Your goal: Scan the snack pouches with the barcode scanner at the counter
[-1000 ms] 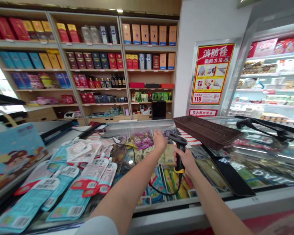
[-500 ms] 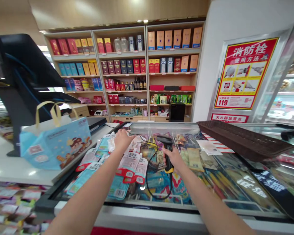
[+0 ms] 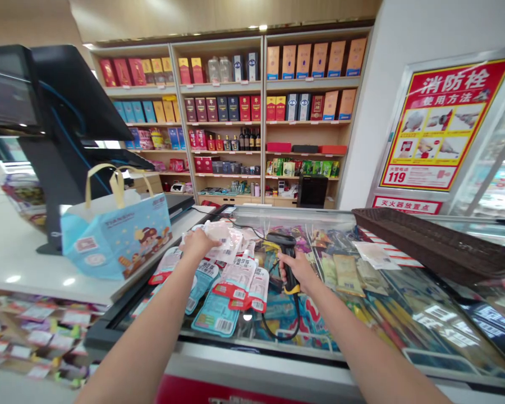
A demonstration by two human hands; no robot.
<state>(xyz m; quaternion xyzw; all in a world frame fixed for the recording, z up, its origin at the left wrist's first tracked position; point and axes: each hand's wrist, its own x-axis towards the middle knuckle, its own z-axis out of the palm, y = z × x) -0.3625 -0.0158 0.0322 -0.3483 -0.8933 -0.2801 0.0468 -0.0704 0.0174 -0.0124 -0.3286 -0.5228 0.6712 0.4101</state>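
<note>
My right hand (image 3: 298, 266) is wrapped round the handle of a black and yellow barcode scanner (image 3: 290, 278), held above the glass lid. Its cable loops down beside it. My left hand (image 3: 197, 245) is closed on the edge of a translucent white plastic packet (image 3: 226, 240), whose contents I cannot make out. Beneath that packet lies a heap of pouches; a red and white spouted pouch (image 3: 239, 276) and a light blue pouch (image 3: 216, 315) are among them. The left fingertips are partly hidden.
The glass-topped freezer (image 3: 387, 331) holds many packaged goods. A blue and white carrier bag (image 3: 118, 235) stands on the left counter by a black monitor stand (image 3: 69, 163). At the right lie a brown woven tray (image 3: 429, 247) and a flat white packet (image 3: 377, 255).
The view has turned a little to the left. My left hand has moved left across the heap, and the translucent packet now shows to its right. My right hand still holds the barcode scanner.
</note>
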